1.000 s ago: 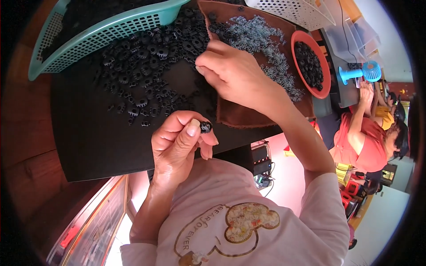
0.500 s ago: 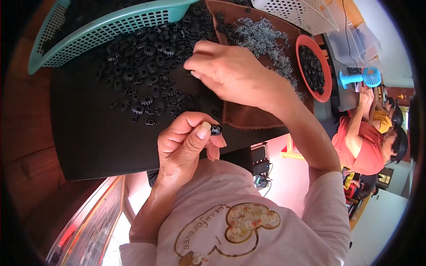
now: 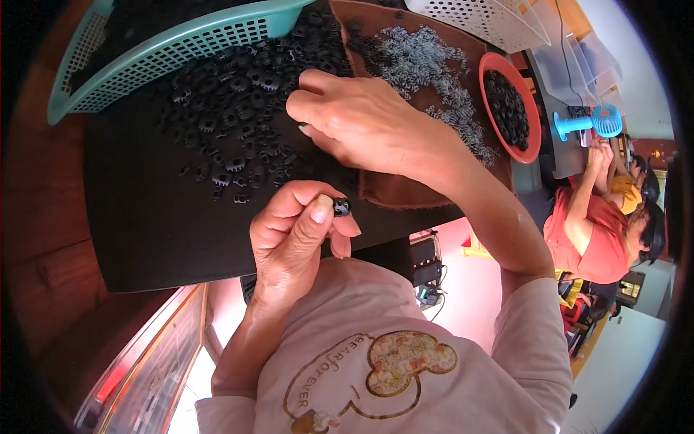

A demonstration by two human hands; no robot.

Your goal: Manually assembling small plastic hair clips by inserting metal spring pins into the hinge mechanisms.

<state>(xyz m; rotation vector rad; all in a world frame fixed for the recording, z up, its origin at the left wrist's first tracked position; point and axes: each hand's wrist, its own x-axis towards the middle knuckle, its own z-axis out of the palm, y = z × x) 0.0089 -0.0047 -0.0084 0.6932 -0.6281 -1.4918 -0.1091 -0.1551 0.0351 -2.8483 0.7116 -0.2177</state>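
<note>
My left hand is closed near the front of the dark table, thumb and fingers pinching a small black claw-clip piece. Its glossy end sticks out past the thumb. My right hand hangs over the right side of a pile of black claw-clip pieces, many with toothed edges. The fingers of that hand are curled together and bent down, and my own hand hides whatever they hold. Small silvery springs lie heaped on a brown cloth beyond my right wrist.
A teal perforated basket stands at the far left, a white perforated basket at the back. An orange bowl of black pieces sits right of the springs. Farther right are a blue fan and a person in a red shirt.
My right hand has shifted slightly left over the pile, its fingers curled. My left hand has moved a little left, still pinching the black piece.
</note>
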